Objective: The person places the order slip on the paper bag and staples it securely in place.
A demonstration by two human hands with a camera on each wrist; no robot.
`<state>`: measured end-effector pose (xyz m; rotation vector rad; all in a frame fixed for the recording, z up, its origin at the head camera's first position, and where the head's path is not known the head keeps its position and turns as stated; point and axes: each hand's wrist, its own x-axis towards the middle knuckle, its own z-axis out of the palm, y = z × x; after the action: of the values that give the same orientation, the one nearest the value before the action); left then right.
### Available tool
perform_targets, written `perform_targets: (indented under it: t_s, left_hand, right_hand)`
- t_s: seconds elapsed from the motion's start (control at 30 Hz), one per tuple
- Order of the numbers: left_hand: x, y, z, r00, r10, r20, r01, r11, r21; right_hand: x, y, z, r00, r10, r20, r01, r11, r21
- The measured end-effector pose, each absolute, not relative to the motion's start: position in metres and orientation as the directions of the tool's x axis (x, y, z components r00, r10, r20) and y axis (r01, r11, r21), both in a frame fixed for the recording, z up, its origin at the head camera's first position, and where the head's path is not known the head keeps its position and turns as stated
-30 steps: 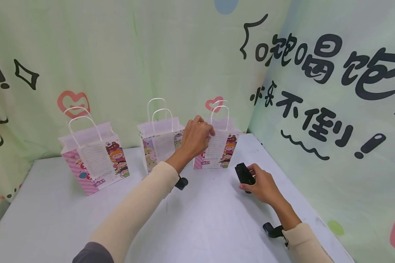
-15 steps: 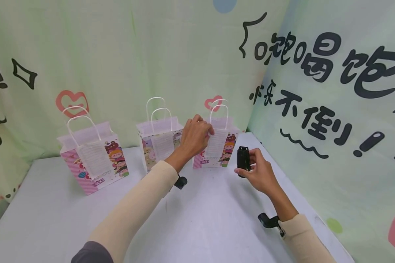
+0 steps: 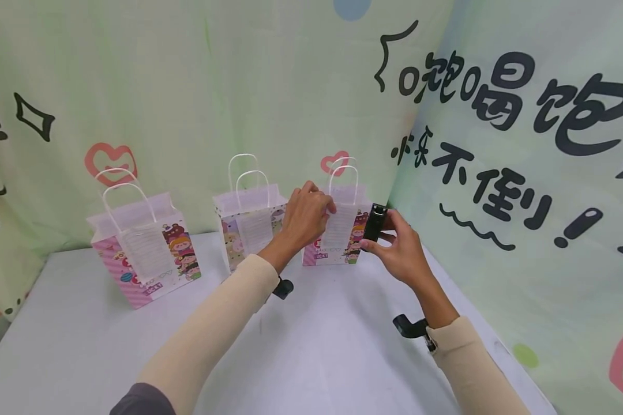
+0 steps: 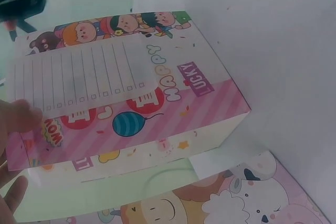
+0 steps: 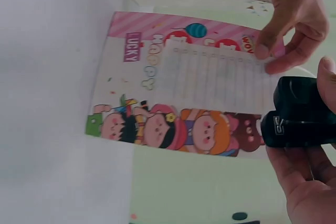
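Observation:
At the right end of the row stands a pink-and-white paper gift bag (image 3: 314, 257) with white handles. A lined checklist sheet (image 4: 84, 77) lies flat on its front. My left hand (image 3: 305, 218) pinches the sheet and the bag's upper edge, thumb on the sheet and fingers behind the edge. My right hand (image 3: 401, 253) holds a small black stapler (image 5: 299, 114) between thumb and fingers. In the head view the stapler is tilted, just right of the bag's upper part. The right wrist view shows its end close to the bag's top edge, beside the printed bear; contact cannot be told.
Two similar bags bear lined sheets: a middle bag (image 3: 233, 239) partly behind my left arm, and a left bag (image 3: 116, 259). All stand on the white table (image 3: 301, 357). A printed curtain (image 3: 176, 104) rises behind, and a lettered wall (image 3: 524, 276) at right.
My right hand has raised the stapler from low over the table, up and left to beside the right bag's upper part. The left hand keeps its pinch on the sheet and bag.

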<state>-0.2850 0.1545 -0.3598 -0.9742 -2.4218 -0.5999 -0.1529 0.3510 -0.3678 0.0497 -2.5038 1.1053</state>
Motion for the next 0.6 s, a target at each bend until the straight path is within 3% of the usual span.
perform_targets:
  t_s: [0.27, 0.6]
  left_hand:
    - [-0.288, 0.153, -0.359, -0.627, 0.528, 0.573, 0.732, 0.651, 0.200]
    - [-0.285, 0.153, -0.360, -0.641, 0.528, 0.558, 0.721, 0.663, 0.202]
  right_hand:
    - [-0.175, 0.340, -0.347, -0.882, 0.087, 0.464, -0.304, 0.647, -0.699]
    - [-0.195, 0.337, -0.339, -0.876, 0.084, 0.475, -0.339, 0.592, -0.731]
